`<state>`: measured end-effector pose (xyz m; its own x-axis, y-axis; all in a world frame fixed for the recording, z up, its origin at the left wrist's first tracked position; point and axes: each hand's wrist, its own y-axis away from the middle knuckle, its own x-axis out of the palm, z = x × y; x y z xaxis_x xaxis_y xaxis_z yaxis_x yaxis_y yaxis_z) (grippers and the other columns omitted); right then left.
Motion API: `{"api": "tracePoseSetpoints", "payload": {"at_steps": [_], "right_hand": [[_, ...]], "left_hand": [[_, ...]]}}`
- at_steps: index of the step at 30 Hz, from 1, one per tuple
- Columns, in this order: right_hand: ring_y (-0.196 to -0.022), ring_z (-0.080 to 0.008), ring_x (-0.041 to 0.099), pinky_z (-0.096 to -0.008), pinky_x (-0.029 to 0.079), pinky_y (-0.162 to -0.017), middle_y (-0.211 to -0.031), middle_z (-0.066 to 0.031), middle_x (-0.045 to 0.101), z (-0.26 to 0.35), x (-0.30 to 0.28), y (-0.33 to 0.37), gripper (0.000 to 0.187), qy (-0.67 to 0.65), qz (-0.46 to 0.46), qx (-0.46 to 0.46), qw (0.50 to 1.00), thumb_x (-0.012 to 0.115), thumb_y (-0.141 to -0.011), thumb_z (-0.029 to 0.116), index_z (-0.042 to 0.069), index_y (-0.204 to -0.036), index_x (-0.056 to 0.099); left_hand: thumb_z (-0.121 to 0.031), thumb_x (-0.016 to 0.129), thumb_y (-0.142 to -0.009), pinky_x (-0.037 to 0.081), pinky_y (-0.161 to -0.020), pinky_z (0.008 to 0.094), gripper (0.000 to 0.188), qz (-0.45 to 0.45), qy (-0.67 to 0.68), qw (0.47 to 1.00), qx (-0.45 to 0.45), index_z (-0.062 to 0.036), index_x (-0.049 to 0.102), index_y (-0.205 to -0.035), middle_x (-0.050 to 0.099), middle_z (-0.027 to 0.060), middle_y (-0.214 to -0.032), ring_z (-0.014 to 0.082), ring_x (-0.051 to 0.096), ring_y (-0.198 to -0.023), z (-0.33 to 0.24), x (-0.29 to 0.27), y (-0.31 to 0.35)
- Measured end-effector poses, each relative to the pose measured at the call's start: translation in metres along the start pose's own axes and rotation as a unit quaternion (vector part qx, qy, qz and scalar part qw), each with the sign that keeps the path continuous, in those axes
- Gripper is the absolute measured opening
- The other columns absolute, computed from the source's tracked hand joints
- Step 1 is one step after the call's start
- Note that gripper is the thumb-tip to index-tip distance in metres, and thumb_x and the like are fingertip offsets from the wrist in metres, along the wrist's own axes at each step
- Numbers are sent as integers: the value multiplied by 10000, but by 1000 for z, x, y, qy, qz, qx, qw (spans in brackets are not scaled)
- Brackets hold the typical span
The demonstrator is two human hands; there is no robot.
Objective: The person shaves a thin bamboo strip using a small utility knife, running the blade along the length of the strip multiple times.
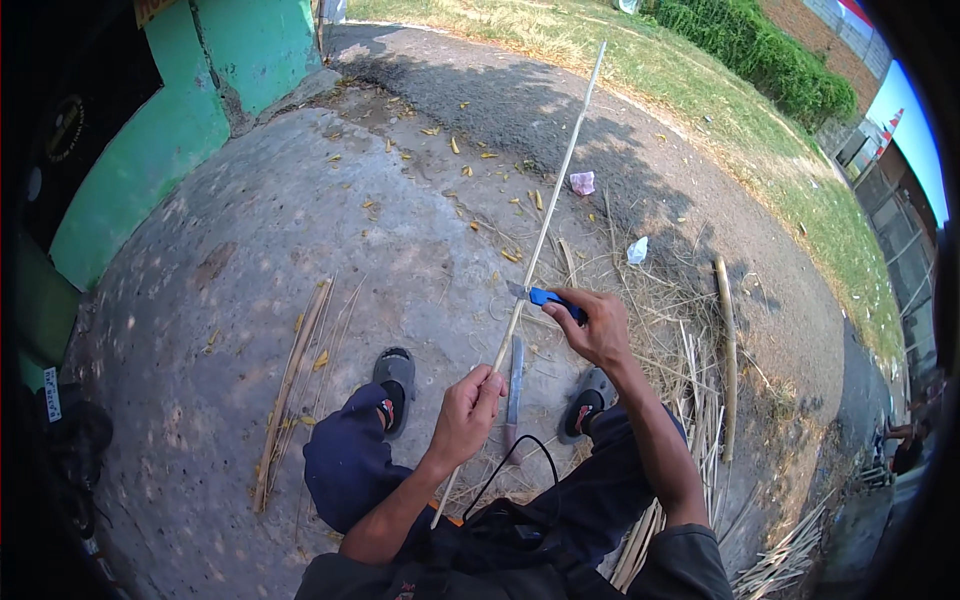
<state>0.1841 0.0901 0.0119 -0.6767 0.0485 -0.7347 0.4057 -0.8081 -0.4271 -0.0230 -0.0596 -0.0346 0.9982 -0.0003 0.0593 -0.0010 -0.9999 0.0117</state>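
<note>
A long, thin bamboo strip (pixel 553 205) slants up and away from my lap, its far end well out over the ground. My left hand (pixel 467 414) is closed round its lower part, with a short tail sticking out below the fist. In my right hand (pixel 597 325) is a blue utility knife (pixel 556 300), its blade lying against the strip a little beyond my left hand. On the ground between my feet lies a long-bladed knife (pixel 515 385) with a brownish handle.
Split bamboo strips (pixel 697 400) and fine shavings lie to my right, beside a thick pole (pixel 727 350). More strips (pixel 292 395) rest at my left. Crumpled pink (pixel 582 183) and white litter (pixel 637 250) lies ahead. A green wall (pixel 140 190) stands at far left.
</note>
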Motion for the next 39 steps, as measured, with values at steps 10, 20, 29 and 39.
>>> {"api": "tracePoseSetpoints", "payload": {"at_steps": [10, 20, 29, 39], "right_hand": [[-584, -134, 454, -334, 377, -553, -682, -18, 579, -186, -47, -21, 519, -97, -211, 318, 919, 596, -1069, 516, 45, -1136, 804], [-551, -131, 516, -333, 400, -526, -670, -41, 549, -50, 6, 3, 288, -101, -34, 145, 984, 633, -1080, 297, 9, -1077, 639], [-627, -328, 671, -424, 493, -609, -713, -148, 659, 32, 30, 36, 261, -32, 103, -3, 994, 688, -1029, 308, 53, -1073, 648], [-627, -338, 695, -438, 516, -588, -780, -152, 704, 32, 30, 43, 265, 23, 119, -21, 992, 688, -1027, 326, 69, -1089, 669]], "left_hand": [[-265, 505, -1140, 289, -481, 233, 275, 107, 30, 993, -49, -54, 604, -994, 434, -75, -646, 18, 367, -528, 1, -4, 19], [-292, 526, -1143, 252, -447, 225, 228, 10, 110, 992, -64, -74, 542, -1207, 437, -59, -666, 19, 358, -530, 2, -15, -4], [-231, 518, -1143, 357, -555, 221, 240, -14, 80, 996, -24, -28, 644, -1152, 487, -44, -764, 27, 406, -628, 16, -5, -15], [-224, 571, -1114, 448, -646, 257, 277, -42, -18, 999, -18, 10, 719, -1119, 621, -8, -769, 51, 543, -719, 6, -7, -11]]}}
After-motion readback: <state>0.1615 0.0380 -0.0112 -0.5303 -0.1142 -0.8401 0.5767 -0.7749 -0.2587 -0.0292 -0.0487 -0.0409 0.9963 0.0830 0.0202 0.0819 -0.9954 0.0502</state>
